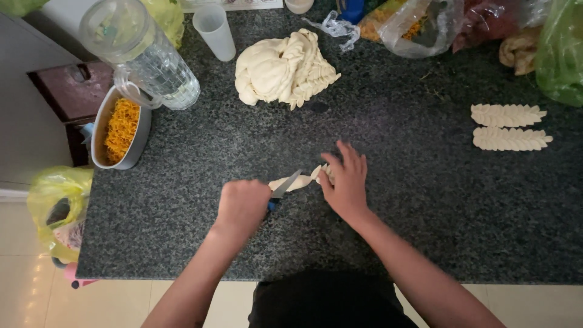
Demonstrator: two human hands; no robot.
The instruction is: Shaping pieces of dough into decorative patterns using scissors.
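My left hand (243, 205) is closed around the handle of a small knife (285, 184), whose blade rests across a pale strip of dough (296, 181) on the dark speckled counter (425, 200). My right hand (346, 180) lies on the right end of that strip, fingers spread, pinning it down. A large heap of plaited dough (282, 68) sits farther back. Two finished leaf-shaped dough pieces (509, 126) lie side by side at the right.
A clear jug (143, 51) and a white cup (215, 31) stand at the back left, beside an oval dish of shredded orange filling (121, 126). Plastic bags (425, 21) crowd the back right edge. A yellow bag (54, 209) hangs below the counter's left side.
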